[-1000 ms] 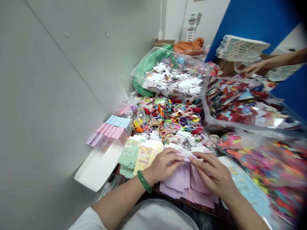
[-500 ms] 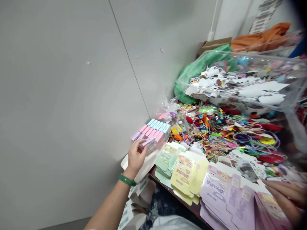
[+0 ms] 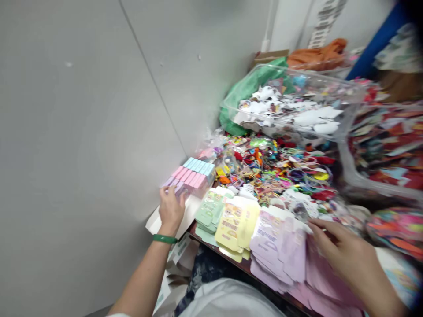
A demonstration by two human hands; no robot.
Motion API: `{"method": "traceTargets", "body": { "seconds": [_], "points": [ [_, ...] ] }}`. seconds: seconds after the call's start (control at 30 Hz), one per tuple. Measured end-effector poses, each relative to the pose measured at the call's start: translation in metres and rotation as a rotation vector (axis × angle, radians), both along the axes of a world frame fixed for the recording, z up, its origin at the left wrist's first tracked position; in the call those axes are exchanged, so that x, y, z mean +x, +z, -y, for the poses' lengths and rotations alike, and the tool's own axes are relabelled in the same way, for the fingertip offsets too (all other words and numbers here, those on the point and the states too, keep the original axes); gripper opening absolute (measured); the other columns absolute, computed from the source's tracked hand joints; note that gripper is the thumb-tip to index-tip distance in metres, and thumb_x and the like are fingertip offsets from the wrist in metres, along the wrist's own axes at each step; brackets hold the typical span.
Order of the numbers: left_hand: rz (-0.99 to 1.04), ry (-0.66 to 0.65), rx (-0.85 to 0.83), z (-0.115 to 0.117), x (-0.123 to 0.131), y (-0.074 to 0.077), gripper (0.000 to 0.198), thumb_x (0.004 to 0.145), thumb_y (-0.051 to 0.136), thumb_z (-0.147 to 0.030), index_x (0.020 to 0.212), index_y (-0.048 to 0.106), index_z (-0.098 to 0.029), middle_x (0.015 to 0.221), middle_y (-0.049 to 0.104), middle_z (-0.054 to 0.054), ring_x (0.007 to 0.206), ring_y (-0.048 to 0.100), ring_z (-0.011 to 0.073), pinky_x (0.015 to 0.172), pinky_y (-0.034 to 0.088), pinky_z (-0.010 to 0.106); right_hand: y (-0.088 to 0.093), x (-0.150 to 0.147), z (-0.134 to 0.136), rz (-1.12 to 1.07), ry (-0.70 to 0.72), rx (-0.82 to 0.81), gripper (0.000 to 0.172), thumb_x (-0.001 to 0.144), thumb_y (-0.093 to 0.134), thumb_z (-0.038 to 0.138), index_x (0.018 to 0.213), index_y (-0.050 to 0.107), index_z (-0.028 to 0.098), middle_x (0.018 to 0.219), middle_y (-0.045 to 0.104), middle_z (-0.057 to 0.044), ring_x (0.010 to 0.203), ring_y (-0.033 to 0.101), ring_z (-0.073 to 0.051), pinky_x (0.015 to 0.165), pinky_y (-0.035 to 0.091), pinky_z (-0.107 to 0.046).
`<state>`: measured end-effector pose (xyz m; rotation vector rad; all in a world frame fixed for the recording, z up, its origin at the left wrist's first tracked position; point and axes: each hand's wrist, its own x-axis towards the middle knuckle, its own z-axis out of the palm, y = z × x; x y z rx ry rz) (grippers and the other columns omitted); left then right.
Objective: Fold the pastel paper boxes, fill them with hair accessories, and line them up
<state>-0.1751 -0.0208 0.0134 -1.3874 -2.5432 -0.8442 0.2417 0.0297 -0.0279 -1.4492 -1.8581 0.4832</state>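
Observation:
My left hand (image 3: 171,208), with a green bangle at the wrist, reaches to the row of small pastel boxes (image 3: 193,174) by the wall, its fingers curled round a lilac box (image 3: 176,188) at the near end. My right hand (image 3: 343,251) lies with fingers spread on a fanned pile of lilac flat cards (image 3: 280,246). Yellow flat cards (image 3: 236,222) and green flat cards (image 3: 209,209) lie between the two hands.
A heap of coloured hair ties (image 3: 280,169) fills the middle. Behind it stands a clear tub (image 3: 330,90) of printed cut-outs, with a green bag (image 3: 247,90) and orange cloth (image 3: 317,55) beyond. Another clear tub (image 3: 350,176) sits right. A grey wall (image 3: 82,110) closes the left.
My left hand left the lilac cards, reached left to the pastel boxes and now grips the near lilac one. My right hand stayed on the cards. The view swung left.

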Motion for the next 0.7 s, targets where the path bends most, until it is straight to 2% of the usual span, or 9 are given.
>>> {"method": "traceTargets", "body": {
  "seconds": [0.1,0.13,0.2,0.3,0.37,0.43,0.5,0.6,0.7],
  "points": [
    [-0.04,-0.075,0.078,-0.001,0.026,0.017,0.034,0.087,0.062,-0.029,0.118,0.057,-0.015,0.119,0.051,0.015,0.073,0.058,0.0177,0.076,0.051,0.038,0.013,0.0,0.001,0.089,-0.132,-0.134,0.032,0.079,0.053,0.049,0.086,0.073,0.024,0.086,0.075,-0.01,0.075,0.069,-0.031,0.066,0.051,-0.044],
    [-0.034,-0.173,0.109,-0.001,0.039,0.021,0.029,0.088,0.06,-0.03,0.114,0.059,-0.016,0.111,0.056,0.012,0.07,0.058,0.0172,0.075,0.051,0.036,0.016,-0.002,0.002,0.084,-0.156,-0.172,0.033,0.078,0.053,0.048,0.085,0.074,0.024,0.084,0.075,-0.009,0.072,0.069,-0.03,0.066,0.051,-0.043],
    [0.07,-0.482,0.095,0.001,0.072,0.025,0.02,0.092,0.055,-0.029,0.107,0.061,-0.019,0.093,0.063,0.007,0.068,0.059,0.0172,0.07,0.052,0.032,0.02,-0.008,0.003,0.049,-0.174,-0.237,0.031,0.078,0.054,0.046,0.084,0.074,0.023,0.082,0.075,-0.007,0.073,0.068,-0.028,0.068,0.051,-0.04],
    [0.18,-0.834,-0.092,0.006,0.128,0.022,0.023,0.092,0.054,-0.028,0.112,0.061,-0.02,0.096,0.069,0.008,0.082,0.067,0.0215,0.076,0.055,0.033,0.024,-0.021,0.005,-0.03,-0.18,-0.362,0.028,0.077,0.054,0.043,0.077,0.072,0.022,0.078,0.074,-0.006,0.071,0.067,-0.025,0.066,0.049,-0.036],
    [0.131,-0.948,-0.294,0.007,0.159,0.02,0.028,0.092,0.052,-0.03,0.116,0.059,-0.018,0.102,0.07,0.012,0.09,0.068,0.0272,0.078,0.056,0.038,0.024,-0.029,0.005,-0.1,-0.164,-0.513,0.03,0.079,0.052,0.043,0.07,0.068,0.02,0.065,0.07,-0.005,0.058,0.064,-0.022,0.057,0.046,-0.032],
    [0.077,-0.995,-0.482,0.006,0.18,0.02,0.033,0.091,0.053,-0.031,0.121,0.057,-0.016,0.109,0.068,0.015,0.092,0.069,0.0313,0.076,0.056,0.042,0.023,-0.035,0.004,-0.152,-0.149,-0.626,0.031,0.08,0.05,0.042,0.063,0.064,0.02,0.053,0.065,-0.004,0.046,0.057,-0.019,0.048,0.041,-0.03],
    [0.051,-1.006,-0.582,0.005,0.192,0.02,0.04,0.091,0.053,-0.033,0.126,0.054,-0.014,0.122,0.063,0.02,0.094,0.069,0.0338,0.077,0.057,0.044,0.021,-0.039,0.003,-0.171,-0.154,-0.654,0.032,0.08,0.05,0.04,0.059,0.061,0.019,0.049,0.063,-0.004,0.042,0.054,-0.017,0.045,0.038,-0.028],
    [0.101,-1.017,-0.594,0.008,0.198,0.016,0.047,0.092,0.051,-0.036,0.133,0.049,-0.013,0.142,0.048,0.024,0.108,0.065,0.0373,0.086,0.055,0.048,0.019,-0.045,0.0,-0.185,-0.182,-0.661,0.033,0.08,0.051,0.039,0.053,0.058,0.02,0.044,0.059,-0.004,0.04,0.052,-0.016,0.044,0.036,-0.027],
    [0.208,-1.032,-0.561,0.014,0.197,0.007,0.052,0.091,0.053,-0.036,0.136,0.045,-0.012,0.149,0.038,0.026,0.124,0.055,0.0391,0.096,0.051,0.05,0.023,-0.052,-0.002,-0.231,-0.194,-0.651,0.028,0.075,0.058,0.037,0.052,0.054,0.021,0.041,0.055,-0.002,0.04,0.048,-0.015,0.045,0.034,-0.027]
  ]
}}
